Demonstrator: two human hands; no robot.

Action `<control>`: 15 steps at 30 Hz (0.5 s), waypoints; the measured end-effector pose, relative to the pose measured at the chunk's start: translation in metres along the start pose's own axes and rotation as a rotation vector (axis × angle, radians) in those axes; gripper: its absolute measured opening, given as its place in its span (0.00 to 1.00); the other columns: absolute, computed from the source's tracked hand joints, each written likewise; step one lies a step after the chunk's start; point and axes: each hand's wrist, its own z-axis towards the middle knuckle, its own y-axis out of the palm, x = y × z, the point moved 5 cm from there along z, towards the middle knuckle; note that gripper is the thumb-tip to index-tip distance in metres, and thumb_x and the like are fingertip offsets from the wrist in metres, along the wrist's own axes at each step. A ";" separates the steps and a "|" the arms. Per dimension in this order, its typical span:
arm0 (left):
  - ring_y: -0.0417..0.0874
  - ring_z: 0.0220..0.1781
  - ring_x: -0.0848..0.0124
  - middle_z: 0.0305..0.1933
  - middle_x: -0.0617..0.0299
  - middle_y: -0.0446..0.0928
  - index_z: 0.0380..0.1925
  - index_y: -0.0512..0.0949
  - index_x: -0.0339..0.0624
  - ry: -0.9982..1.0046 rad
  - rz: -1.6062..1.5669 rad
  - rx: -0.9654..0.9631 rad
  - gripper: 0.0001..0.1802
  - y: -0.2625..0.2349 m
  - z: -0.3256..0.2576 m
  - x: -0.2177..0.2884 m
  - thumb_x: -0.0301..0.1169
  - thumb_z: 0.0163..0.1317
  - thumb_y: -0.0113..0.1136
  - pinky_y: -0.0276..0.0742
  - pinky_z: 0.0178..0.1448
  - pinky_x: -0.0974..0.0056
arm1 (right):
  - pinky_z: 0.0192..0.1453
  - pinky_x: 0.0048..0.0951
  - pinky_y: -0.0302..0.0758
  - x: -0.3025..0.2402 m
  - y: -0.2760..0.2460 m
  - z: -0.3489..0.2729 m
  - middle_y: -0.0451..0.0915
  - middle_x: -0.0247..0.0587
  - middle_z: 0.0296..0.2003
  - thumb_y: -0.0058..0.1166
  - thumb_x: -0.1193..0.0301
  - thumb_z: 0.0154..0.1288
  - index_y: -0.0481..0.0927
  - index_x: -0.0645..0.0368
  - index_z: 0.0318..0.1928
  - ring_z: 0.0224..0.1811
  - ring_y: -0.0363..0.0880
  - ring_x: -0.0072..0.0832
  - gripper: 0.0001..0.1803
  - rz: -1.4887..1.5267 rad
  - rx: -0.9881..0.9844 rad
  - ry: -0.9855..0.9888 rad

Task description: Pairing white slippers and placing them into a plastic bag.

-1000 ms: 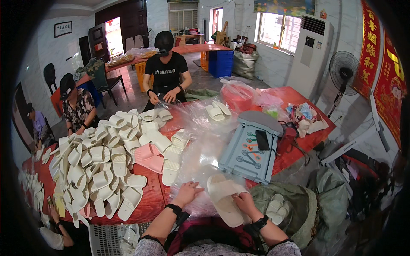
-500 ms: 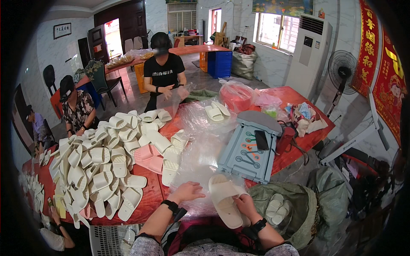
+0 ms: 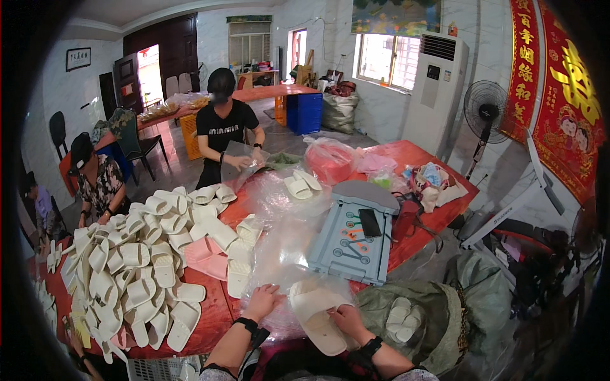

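My right hand [image 3: 348,317] grips a pair of cream foam slippers [image 3: 316,312] at the near edge of the red table [image 3: 219,314]. My left hand [image 3: 262,301] lies with fingers spread on a stack of clear plastic bags [image 3: 279,267] just left of the slippers. The slippers rest partly on the plastic.
A large heap of cream slippers [image 3: 136,260] covers the table's left half, with a few pink ones [image 3: 202,254]. A grey-blue plastic stool [image 3: 352,235] lies on the table with a phone [image 3: 369,223] on it. A green sack [image 3: 422,311] holds slippers at my right. A person in black [image 3: 225,130] bags slippers opposite.
My left hand has slid right across the plastic toward the slippers. The slipper pair has shifted slightly under my right hand. The person opposite keeps handling a bag.
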 end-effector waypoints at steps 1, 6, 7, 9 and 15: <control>0.70 0.63 0.59 0.61 0.64 0.73 0.47 0.83 0.66 0.005 0.001 0.005 0.15 -0.001 0.002 0.000 0.42 0.58 0.58 0.64 0.62 0.51 | 0.29 0.39 0.69 0.001 0.000 0.000 0.75 0.54 0.20 0.56 0.55 0.63 0.78 0.69 0.26 0.22 0.74 0.39 0.25 -0.002 0.007 -0.003; 0.79 0.45 0.57 0.38 0.59 0.80 0.32 0.83 0.47 -0.009 -0.159 0.099 0.08 -0.012 0.014 -0.003 0.36 0.59 0.58 0.74 0.47 0.55 | 0.29 0.38 0.69 0.002 0.002 -0.001 0.76 0.54 0.21 0.56 0.56 0.63 0.79 0.68 0.27 0.23 0.75 0.37 0.23 -0.006 -0.018 0.022; 0.79 0.45 0.57 0.38 0.59 0.80 0.32 0.83 0.47 -0.008 -0.159 0.100 0.08 -0.015 0.016 -0.001 0.36 0.59 0.58 0.74 0.47 0.55 | 0.29 0.38 0.69 0.001 0.002 -0.001 0.76 0.54 0.21 0.56 0.56 0.63 0.79 0.68 0.27 0.23 0.75 0.37 0.23 -0.006 -0.017 0.022; 0.78 0.38 0.53 0.33 0.54 0.78 0.29 0.80 0.41 -0.083 -0.283 0.267 0.08 -0.029 0.018 -0.002 0.33 0.59 0.57 0.75 0.42 0.54 | 0.29 0.42 0.69 -0.003 0.002 -0.003 0.75 0.57 0.20 0.56 0.55 0.62 0.78 0.68 0.25 0.24 0.75 0.49 0.24 0.022 -0.001 -0.002; 0.78 0.37 0.50 0.33 0.50 0.77 0.33 0.76 0.39 -0.032 -0.369 0.366 0.06 -0.070 0.039 0.028 0.31 0.61 0.55 0.74 0.41 0.51 | 0.30 0.41 0.70 -0.006 -0.004 -0.004 0.76 0.57 0.21 0.55 0.56 0.62 0.79 0.69 0.26 0.24 0.76 0.47 0.23 0.022 0.014 -0.019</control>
